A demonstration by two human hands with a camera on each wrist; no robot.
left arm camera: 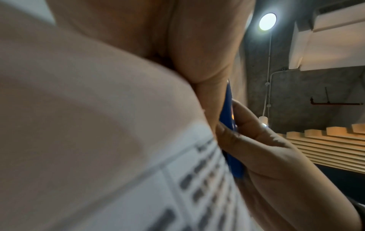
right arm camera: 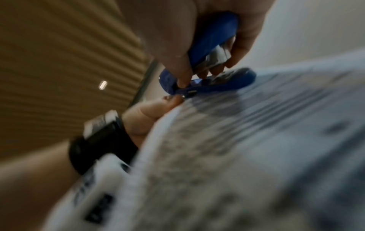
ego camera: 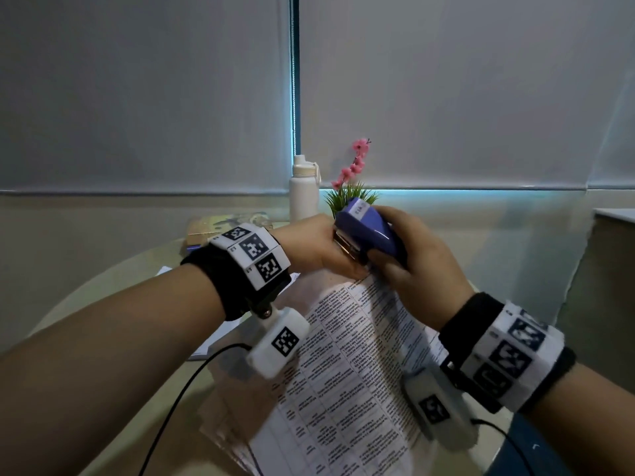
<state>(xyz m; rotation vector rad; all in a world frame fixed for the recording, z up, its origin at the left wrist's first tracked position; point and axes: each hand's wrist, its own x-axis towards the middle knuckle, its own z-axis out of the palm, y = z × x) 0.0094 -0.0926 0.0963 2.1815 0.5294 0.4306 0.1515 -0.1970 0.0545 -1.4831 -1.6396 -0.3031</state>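
The right hand (ego camera: pixel 422 266) curls fingers and thumb round the blue stapler (ego camera: pixel 372 231), its mouth over the top corner of the printed sheets (ego camera: pixel 350 365). The left hand (ego camera: pixel 314 247) pinches that corner just beside it, above the desk (ego camera: pixel 113 297). For a clean staple, square the edges, seat the corner fully, then squeeze once, firmly.

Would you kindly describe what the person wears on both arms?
No sleeves. Behind the left hand and right hand each: a black wristband, a white strap of black square markers, and a white marker-tagged box trailing a black cable.
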